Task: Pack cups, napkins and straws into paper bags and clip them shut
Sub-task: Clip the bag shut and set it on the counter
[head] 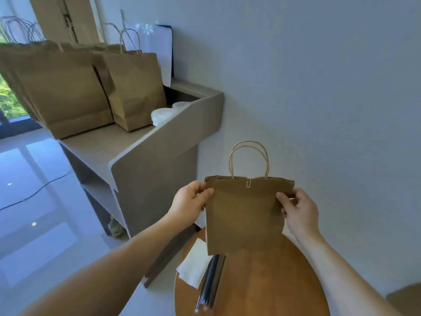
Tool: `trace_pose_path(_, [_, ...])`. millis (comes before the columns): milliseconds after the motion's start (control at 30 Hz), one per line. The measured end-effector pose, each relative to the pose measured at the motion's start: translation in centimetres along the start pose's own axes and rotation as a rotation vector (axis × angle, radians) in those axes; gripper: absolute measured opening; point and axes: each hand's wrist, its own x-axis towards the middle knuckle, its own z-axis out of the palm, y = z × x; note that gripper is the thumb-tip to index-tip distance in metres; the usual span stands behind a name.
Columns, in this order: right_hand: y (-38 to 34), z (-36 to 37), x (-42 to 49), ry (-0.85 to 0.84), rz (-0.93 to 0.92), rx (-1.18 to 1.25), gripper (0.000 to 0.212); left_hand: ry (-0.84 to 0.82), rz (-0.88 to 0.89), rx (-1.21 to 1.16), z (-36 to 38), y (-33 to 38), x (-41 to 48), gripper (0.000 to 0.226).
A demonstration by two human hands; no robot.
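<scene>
Round wooden table (262, 281) | grey wall (319, 87) behind | napkins (194, 267), probably straws (210, 281) | bag (245, 213) held

A brown paper bag (245, 215), clipped shut by a paperclip (248, 183), is being held upright above white napkins (194, 265) and bundled straws (210, 281).

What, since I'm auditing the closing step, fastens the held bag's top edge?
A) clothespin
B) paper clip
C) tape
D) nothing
B: a pale paper clip sits over the top edge of the paper bag, below its handles, while the left hand and right hand pinch its sides.
</scene>
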Motion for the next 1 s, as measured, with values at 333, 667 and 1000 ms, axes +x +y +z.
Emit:
trace_pose_path(333, [-19.0,6.6,2.9,0.124,-0.242,0.142,0.011,0.246,0.297,-0.083,-15.2,10.3,1.7,0.017])
trace_pose_path(667, [-31.9,15.3,8.8,-0.044,-0.395,0.292,0.007,0.527,0.390,-0.022,-28.2,15.7,4.5,0.021])
trace_pose_path(1000, [-38.3,29.6,15.7,-0.300,-0.452,0.356,0.005,0.804,0.355,0.112,-38.0,14.4,9.2,0.022])
